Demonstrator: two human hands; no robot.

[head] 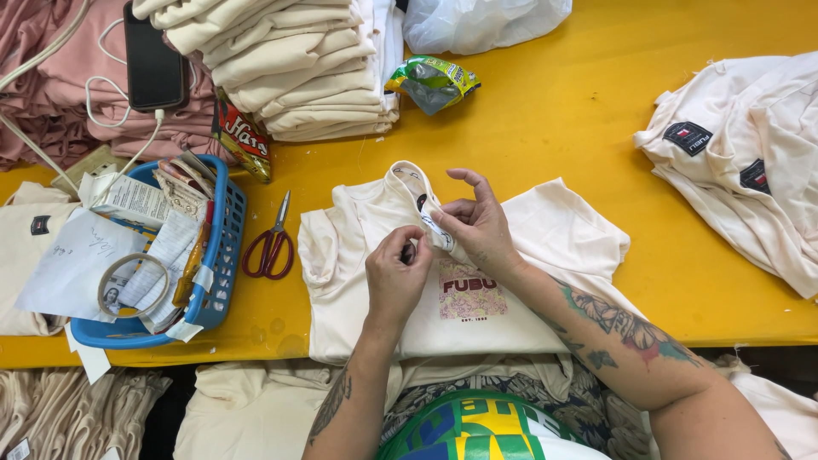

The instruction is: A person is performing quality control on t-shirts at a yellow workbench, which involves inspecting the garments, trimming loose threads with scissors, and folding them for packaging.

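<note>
Both hands, left hand and right hand, pinch the collar of a cream cotton T-shirt lying on the yellow table.

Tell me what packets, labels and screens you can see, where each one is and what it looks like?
Snack packet: red and yellow, crinkled, beside the blue basket.
Snack bag: green and yellow foil, near the folded shirt stack.
Phone: dark screen, on pink cloth, top left.
Chest print: pink square on the cream shirt.
Neck label: small, white, pinched by the right hand; left hand close by.
Patches: dark squares on shirts, right.
</note>
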